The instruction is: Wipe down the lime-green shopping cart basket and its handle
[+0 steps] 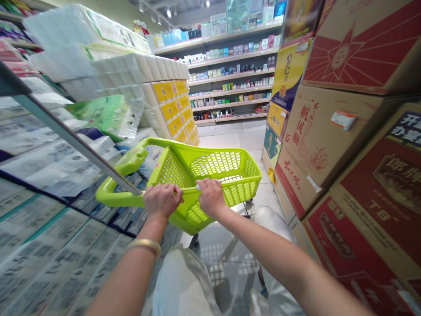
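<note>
A shop: stocked shelves (230,72), stacked cartons (315,140) (labels blurred).

- The tiled aisle floor (230,136) runs open ahead of the green cart basket (213,175) to the far shelves (230,83)
- Stacked cardboard cartons (345,145) wall the right side, just beside the basket's rim
- Tissue packs (49,166) and paper rolls (138,70) crowd the left; a shelf edge (75,140) juts out, touching the cart frame (112,193)
- 2 hands, left hand (161,199) and right hand (210,196), fill the near handle; the basket's inside stands free above
</note>
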`<act>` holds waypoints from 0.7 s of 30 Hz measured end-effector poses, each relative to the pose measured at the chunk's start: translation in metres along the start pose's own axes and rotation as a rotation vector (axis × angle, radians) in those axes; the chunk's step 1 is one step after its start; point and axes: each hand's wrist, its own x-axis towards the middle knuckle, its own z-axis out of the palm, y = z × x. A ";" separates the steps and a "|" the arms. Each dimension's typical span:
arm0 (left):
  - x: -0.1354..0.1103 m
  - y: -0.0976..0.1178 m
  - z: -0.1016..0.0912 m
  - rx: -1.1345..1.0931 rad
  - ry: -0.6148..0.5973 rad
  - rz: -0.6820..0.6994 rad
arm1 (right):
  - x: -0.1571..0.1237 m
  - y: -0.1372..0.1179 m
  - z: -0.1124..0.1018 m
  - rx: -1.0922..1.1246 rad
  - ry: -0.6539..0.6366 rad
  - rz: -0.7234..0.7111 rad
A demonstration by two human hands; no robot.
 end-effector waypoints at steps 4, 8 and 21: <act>-0.005 0.003 -0.008 -0.012 -0.017 0.008 | 0.007 -0.036 0.005 0.068 -0.022 -0.118; -0.010 0.001 -0.014 -0.053 -0.032 0.013 | -0.006 0.003 -0.008 0.018 -0.069 -0.248; -0.012 0.016 -0.020 0.014 0.040 0.030 | -0.023 0.043 -0.025 0.007 0.047 0.070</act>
